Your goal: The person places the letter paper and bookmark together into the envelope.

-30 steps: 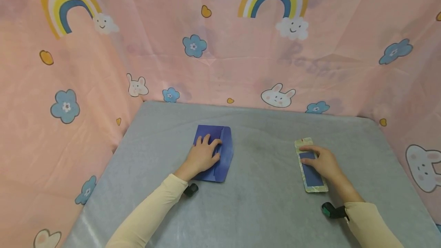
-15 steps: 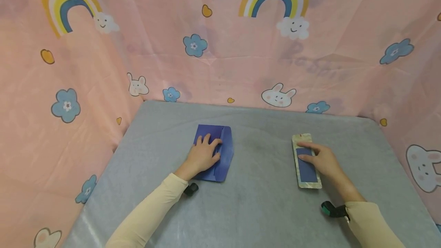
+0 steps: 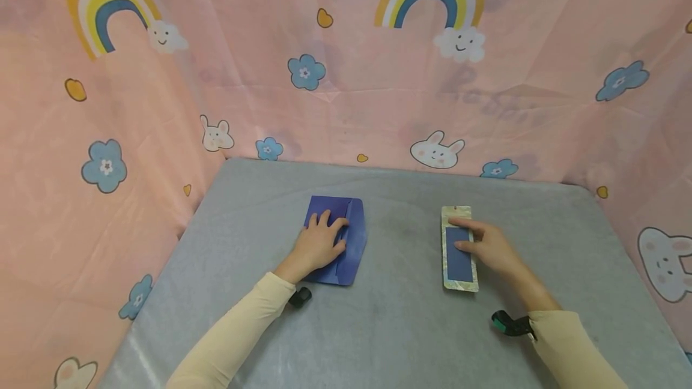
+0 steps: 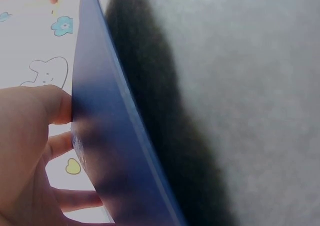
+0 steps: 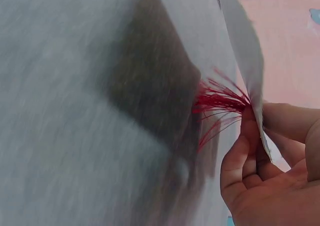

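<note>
On the grey table, a blue-purple envelope (image 3: 354, 245) lies with its pointed flap spread to the right. My left hand (image 3: 316, 246) rests on it, fingers spread over its surface; the left wrist view shows the envelope (image 4: 107, 116) at a slant with fingertips touching it. My right hand (image 3: 492, 251) pinches a long bookmark (image 3: 459, 263), pale-bordered with a dark blue middle, between thumb and fingers. In the right wrist view, the bookmark (image 5: 247, 45) stands off the table above its shadow, and a red tassel (image 5: 220, 99) hangs out by my fingertips.
A pink curtain (image 3: 351, 107) printed with rainbows, flowers and rabbits surrounds the back and sides of the grey table (image 3: 400, 329). Black wrist devices (image 3: 510, 324) sit under both forearms. A stretch of tabletop separates the envelope from the bookmark.
My right hand has carried the bookmark to the left, toward the envelope, and the bookmark has turned to stand straighter. My left hand and the envelope stay in place.
</note>
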The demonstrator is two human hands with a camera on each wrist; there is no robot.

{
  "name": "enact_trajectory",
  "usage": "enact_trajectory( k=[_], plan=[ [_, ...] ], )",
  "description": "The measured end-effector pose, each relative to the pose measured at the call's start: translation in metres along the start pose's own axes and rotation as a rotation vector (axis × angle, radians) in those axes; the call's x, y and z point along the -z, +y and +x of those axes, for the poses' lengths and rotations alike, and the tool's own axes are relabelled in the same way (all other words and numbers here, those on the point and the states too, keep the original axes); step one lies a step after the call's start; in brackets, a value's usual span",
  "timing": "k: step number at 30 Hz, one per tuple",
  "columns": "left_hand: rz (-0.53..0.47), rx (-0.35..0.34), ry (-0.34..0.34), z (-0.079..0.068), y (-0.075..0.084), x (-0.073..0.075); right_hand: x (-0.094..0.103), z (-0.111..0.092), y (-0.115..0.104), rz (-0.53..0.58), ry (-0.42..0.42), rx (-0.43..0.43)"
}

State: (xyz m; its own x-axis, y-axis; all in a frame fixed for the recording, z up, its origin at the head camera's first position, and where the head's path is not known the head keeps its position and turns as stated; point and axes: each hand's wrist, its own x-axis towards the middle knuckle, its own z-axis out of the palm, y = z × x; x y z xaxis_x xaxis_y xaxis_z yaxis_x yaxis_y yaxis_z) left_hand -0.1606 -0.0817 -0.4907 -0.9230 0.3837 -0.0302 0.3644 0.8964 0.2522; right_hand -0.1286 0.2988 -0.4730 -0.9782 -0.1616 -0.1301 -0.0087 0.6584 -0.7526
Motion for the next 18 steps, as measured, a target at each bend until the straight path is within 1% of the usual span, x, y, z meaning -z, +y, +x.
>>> enact_trajectory(
  k=[3,7,13,18],
  plan=[
    [-0.001,0.003,-0.003,0.0,0.0,0.0,-0.006,0.004,-0.005,0.018,-0.013,0.032],
    [-0.006,0.002,-0.002,-0.001,0.0,0.001,-0.013,0.009,-0.012,0.019,-0.026,0.043],
    [-0.01,-0.004,0.003,-0.001,0.0,0.001,-0.021,0.016,-0.017,0.064,-0.046,0.072],
    [-0.009,0.001,0.003,-0.001,0.001,0.001,-0.027,0.021,-0.017,0.069,-0.042,0.056]
  ],
)
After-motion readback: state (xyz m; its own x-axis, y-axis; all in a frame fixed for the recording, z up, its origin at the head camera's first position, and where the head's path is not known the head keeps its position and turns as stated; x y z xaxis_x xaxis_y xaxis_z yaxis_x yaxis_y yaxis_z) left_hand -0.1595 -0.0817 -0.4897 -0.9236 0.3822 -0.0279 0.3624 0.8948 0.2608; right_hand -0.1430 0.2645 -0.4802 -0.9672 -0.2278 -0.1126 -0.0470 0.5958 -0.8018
